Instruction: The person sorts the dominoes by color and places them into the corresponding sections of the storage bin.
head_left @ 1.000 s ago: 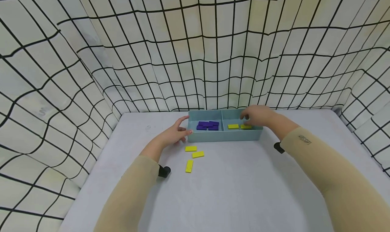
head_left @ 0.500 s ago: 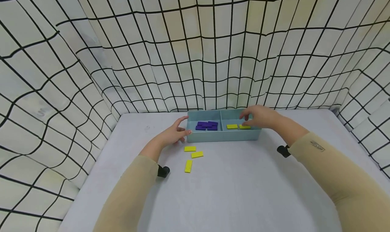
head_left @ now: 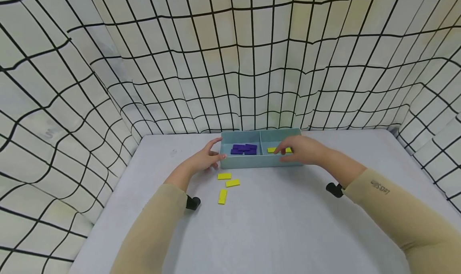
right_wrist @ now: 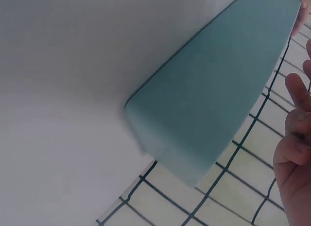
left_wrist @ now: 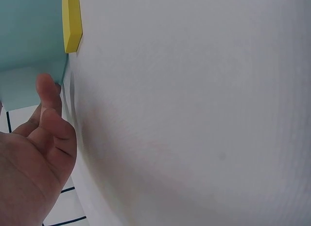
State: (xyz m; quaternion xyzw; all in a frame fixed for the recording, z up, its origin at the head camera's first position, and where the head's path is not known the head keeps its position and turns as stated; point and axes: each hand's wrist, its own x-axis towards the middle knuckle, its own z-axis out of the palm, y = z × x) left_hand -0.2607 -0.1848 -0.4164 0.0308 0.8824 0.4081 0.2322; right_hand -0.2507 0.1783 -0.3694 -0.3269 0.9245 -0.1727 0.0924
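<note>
A pale blue-green box (head_left: 263,162) with two compartments stands at the far side of the table. Several purple domino-like tiles (head_left: 243,149) lie in its left compartment, and yellow tiles (head_left: 271,150) in the right one. My left hand (head_left: 203,159) touches the box's left end, thumb and index finger spread apart. Over the front of the right compartment hovers my right hand (head_left: 306,149), fingers loosely bent, with nothing seen between them; it partly hides the yellow tiles. In the right wrist view, the right hand (right_wrist: 296,148) is beside the box's outer wall (right_wrist: 214,80).
Three yellow tiles lie on the white table (head_left: 273,226) in front of the box: one near its wall (head_left: 224,177), one tile just below (head_left: 232,183), and an upright-pointing tile (head_left: 222,197) nearest me. A black net (head_left: 252,66) over white panels encloses the back and sides.
My right hand has come away from the right yellow tile and shifted left and towards me, over the box's front wall. The left hand keeps its place at the box's left end.
</note>
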